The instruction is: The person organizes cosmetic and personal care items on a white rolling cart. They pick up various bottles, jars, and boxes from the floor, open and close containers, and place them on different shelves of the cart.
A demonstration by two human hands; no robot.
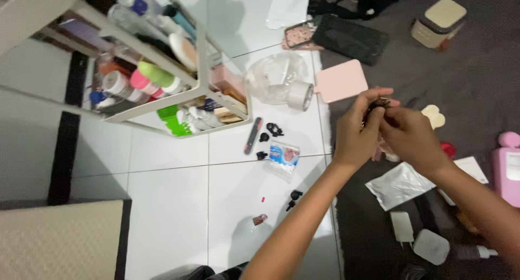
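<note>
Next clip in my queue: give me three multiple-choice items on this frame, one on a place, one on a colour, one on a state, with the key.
1. Where does the pink square pad lie?
A. on the rack
B. on the floor beside the tape roll
C. in a hand

2. What colour is the rack?
A. white
B. black
C. red

3. What is the state of the two hands?
A. both empty, apart
B. one flat on the tiles
C. together on a small dark object

Key: B, it lies at the dark mat's edge; A, its frame is white; C, left hand and right hand meet on it.
</note>
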